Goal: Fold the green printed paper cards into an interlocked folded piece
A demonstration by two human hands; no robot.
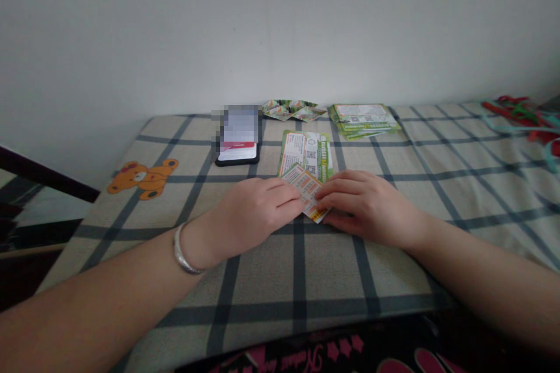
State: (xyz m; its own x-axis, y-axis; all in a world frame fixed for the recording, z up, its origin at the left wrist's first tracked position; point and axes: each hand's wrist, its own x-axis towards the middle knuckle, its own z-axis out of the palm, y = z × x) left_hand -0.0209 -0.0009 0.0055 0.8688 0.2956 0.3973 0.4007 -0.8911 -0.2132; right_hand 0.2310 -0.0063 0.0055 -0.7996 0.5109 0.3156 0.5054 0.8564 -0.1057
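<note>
A printed green and white paper card (307, 151) lies on the checked tablecloth in front of me, its near corner folded over at a slant. The folded flap shows orange and white print. My left hand (266, 204), with a silver bangle at the wrist, has its fingers closed together on the flap's left edge. On the flap's right side, the fingers of my right hand (367, 204) curl onto the paper. Both thumbs are mostly hidden.
Behind the card stand several small folded paper pieces (289, 109), with a stack of similar cards (365, 118) to their right. A phone (237, 153) lies left of the card. An orange bear picture (144, 179) is at the left, colourful ribbons (525, 119) far right. A wall (280, 29) backs the table.
</note>
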